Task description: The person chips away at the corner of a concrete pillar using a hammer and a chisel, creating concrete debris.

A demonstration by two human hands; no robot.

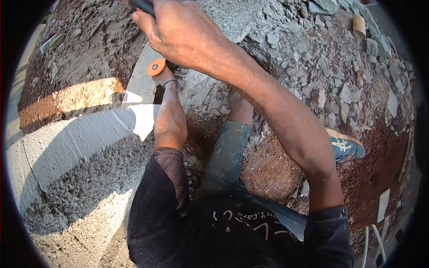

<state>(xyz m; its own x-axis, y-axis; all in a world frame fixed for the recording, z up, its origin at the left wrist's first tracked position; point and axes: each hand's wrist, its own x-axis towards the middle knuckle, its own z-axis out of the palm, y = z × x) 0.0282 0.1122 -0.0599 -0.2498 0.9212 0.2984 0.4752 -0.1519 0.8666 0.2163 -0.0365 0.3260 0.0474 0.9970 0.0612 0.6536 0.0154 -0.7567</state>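
Note:
My right hand (176, 31) is raised at the top of the head view, its fingers closed around a black tool handle (144, 5); the tool's head lies outside the picture. Lower and to the left, my left hand (165, 77) grips a chisel (155, 67) with a round orange hand guard and a metal striking end facing up. The guard hides most of the left fingers, and the chisel's tip cannot be seen. Beside that hand is a flat grey stone slab (142, 82).
A pale concrete edge (67, 138) curves along the left. Broken rubble (308, 71) covers the right side, with reddish soil (272, 172) nearer to me. A blue shoe (346, 146) is at the right, and a tan cylinder (359, 26) lies on the far rubble.

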